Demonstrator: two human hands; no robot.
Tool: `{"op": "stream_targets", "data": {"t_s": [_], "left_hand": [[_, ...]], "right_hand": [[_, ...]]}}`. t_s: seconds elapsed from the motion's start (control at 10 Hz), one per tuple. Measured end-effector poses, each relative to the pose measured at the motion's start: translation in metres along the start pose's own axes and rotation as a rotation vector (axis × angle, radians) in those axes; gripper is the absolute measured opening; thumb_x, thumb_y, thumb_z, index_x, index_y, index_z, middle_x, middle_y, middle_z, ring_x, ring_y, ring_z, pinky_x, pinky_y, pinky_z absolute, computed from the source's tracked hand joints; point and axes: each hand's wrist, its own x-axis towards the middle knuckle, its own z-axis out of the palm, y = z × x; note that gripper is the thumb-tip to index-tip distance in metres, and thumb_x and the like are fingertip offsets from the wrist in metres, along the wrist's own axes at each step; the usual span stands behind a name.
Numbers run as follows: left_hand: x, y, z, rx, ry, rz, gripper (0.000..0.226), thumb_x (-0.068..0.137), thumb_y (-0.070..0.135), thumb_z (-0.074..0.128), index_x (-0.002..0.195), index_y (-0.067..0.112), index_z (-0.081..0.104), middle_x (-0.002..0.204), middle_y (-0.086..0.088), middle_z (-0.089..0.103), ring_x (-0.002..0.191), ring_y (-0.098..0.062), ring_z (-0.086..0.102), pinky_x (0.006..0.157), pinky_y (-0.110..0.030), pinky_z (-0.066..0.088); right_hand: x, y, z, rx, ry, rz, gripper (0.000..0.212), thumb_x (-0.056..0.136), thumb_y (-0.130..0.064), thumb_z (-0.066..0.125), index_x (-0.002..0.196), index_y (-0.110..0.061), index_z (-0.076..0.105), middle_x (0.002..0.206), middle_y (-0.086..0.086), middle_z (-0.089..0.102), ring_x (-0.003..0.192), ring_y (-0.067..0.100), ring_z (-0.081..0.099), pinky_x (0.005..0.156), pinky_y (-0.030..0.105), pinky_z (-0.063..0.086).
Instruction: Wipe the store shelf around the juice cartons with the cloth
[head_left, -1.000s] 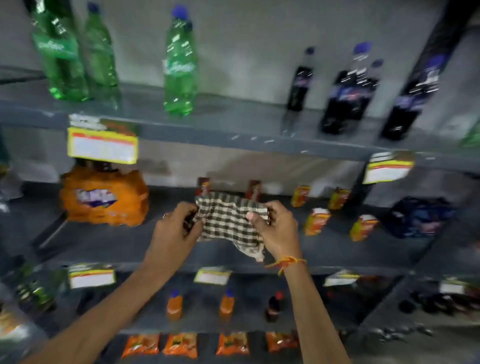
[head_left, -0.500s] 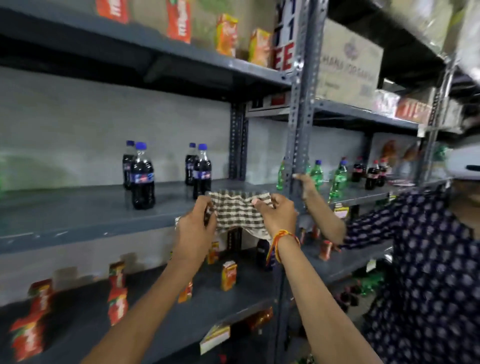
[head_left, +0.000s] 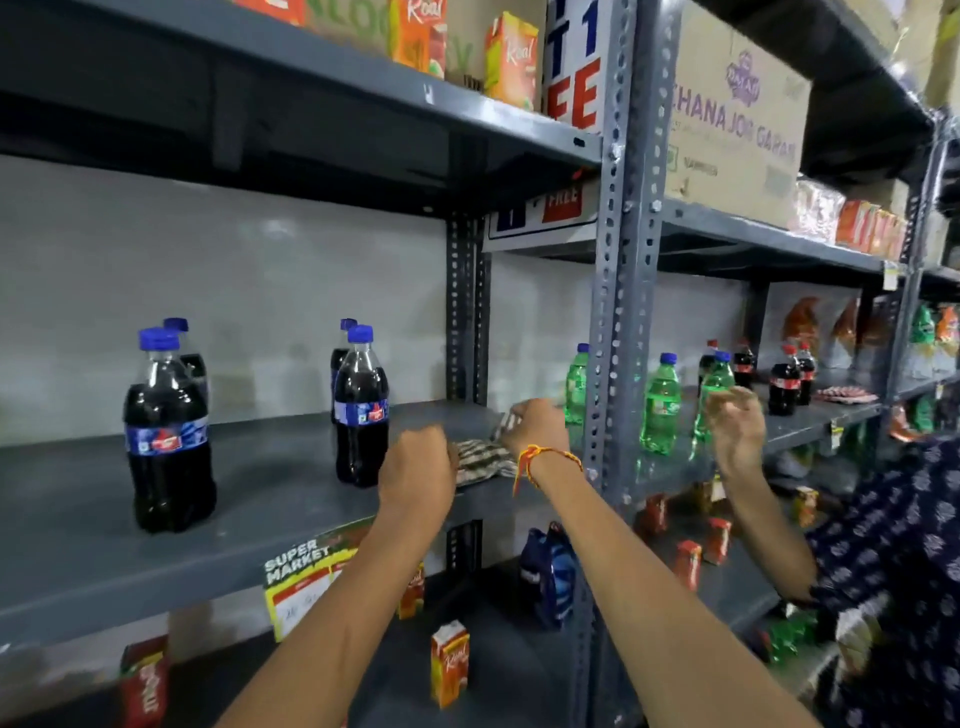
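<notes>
Left arm: bare forearm, reaching up and forward from bottom centre.
Left hand (head_left: 418, 467): curled into a loose fist, back toward camera, fingers hidden behind it.
Right arm: bare forearm, rising diagonally from bottom right, extended further forward than left.
Right wrist: orange-yellow thread band (head_left: 540, 460) tied around it.
Right hand (head_left: 535, 426): closed, knuckles up, slightly higher than left.
Spacing: hands near each other, not touching.
Grip state: contents of either fist not resolvable, motion blur.
</notes>
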Motion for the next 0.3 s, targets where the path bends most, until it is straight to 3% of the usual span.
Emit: {"op": "stream_targets", "data": {"t_s": [0.1,0.2,0.3], "left_hand": [[0.005,-0.003,0.007,0.149,-0.032,0.026,0.014,0.091,0.013,0.054,0.087,0.003,0.063,0.087,-0.017,0.067,0.08,-0.032,0.064,0.057,-0.034,0.042],[0.001,-0.004,0.0,0.204,-0.031,0.059,0.021,0.094,0.017,0.05,0.089,0.002,0.063,0.09,-0.018,0.067,0.083,-0.033,0.065,0.062,-0.036,0.049],[-0.009,-0.002,-0.013,0.099,-0.027,0.036,0.034,0.097,0.027,0.043,0.087,0.001,0.063,0.088,-0.021,0.067,0.082,-0.037,0.064,0.06,-0.037,0.048]], "right_hand": [[0.01,0.01,0.016,-0.093,0.034,-0.013,0.024,0.085,-0.005,0.055,0.104,-0.007,0.068,0.101,0.022,0.071,0.098,0.037,0.066,0.084,0.042,0.058],[0.002,0.009,0.021,-0.145,0.125,-0.13,0.032,0.081,0.001,0.053,0.109,-0.006,0.067,0.105,0.023,0.071,0.101,0.038,0.063,0.087,0.045,0.057],[-0.018,0.006,0.021,-0.093,0.272,-0.224,0.036,0.084,-0.003,0.055,0.119,-0.008,0.063,0.121,0.016,0.065,0.115,0.035,0.052,0.099,0.04,0.047]]}}
